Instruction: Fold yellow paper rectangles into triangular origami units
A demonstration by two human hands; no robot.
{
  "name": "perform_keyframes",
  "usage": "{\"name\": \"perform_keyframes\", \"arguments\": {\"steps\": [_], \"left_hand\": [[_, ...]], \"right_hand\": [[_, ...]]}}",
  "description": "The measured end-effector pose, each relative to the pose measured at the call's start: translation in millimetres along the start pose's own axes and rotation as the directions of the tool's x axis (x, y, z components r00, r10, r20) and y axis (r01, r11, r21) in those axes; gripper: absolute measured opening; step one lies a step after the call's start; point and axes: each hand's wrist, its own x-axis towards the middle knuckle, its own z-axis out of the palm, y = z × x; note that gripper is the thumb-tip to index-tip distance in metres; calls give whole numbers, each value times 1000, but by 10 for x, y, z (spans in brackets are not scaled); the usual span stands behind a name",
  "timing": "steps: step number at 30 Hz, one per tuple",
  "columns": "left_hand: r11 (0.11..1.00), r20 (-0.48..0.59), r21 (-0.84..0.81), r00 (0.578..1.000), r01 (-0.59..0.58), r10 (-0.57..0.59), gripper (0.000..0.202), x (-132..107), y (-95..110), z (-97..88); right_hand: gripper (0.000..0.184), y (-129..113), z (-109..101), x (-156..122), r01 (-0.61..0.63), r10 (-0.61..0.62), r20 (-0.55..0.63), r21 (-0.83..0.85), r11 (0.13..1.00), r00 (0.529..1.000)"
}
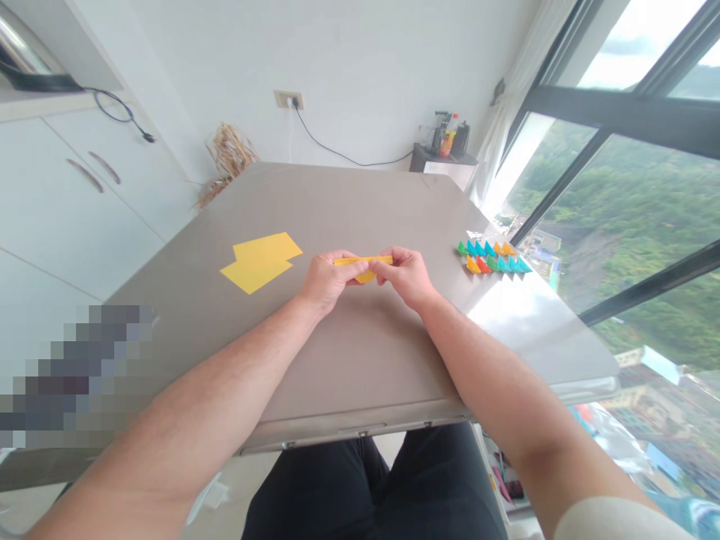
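Observation:
A partly folded piece of yellow paper [367,277] is held in the air over the middle of the table. My left hand [328,282] pinches its left end, and my right hand [409,276] grips the right end. Both thumbs press on the folded upper band, their tips nearly meeting at its centre. Fingers behind the paper are mostly hidden. To the left of my hands lie flat yellow paper sheets [259,259], partly overlapping. On the right, two rows of small folded paper boats [488,263] stand in green, blue, orange and red.
The grey-brown table [360,360] has its front edge at my lap. Windows [635,172] run along the right side. Beyond the far edge, a small dark cabinet [444,163] carries bottles. A pixelated patch [73,367] covers something at the table's left. Dried stalks [228,157] stand behind.

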Motion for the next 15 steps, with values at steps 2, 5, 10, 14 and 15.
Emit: {"name": "perform_keyframes", "arguments": {"steps": [2,5,10,14,15], "left_hand": [[1000,-8,21,1000,-18,18,32,6,2,-2],[998,-42,46,998,-35,37,29,10,10,2],[997,-49,63,998,-36,39,26,10,25,8],[999,-29,40,999,-30,32,28,18,28,-8],[999,-27,40,999,-27,28,28,21,28,-13]], "right_hand": [[20,2,0,4,3,-3,-13,-21,1000,1000],[21,5,4,11,-3,2,-22,-30,1000,1000],[21,-4,5,12,-2,2,-9,-3,1000,1000],[22,-1,-12,21,17,-17,-3,16,1000,1000],[23,3,-19,26,20,-20,-7,23,1000,1000]]}}
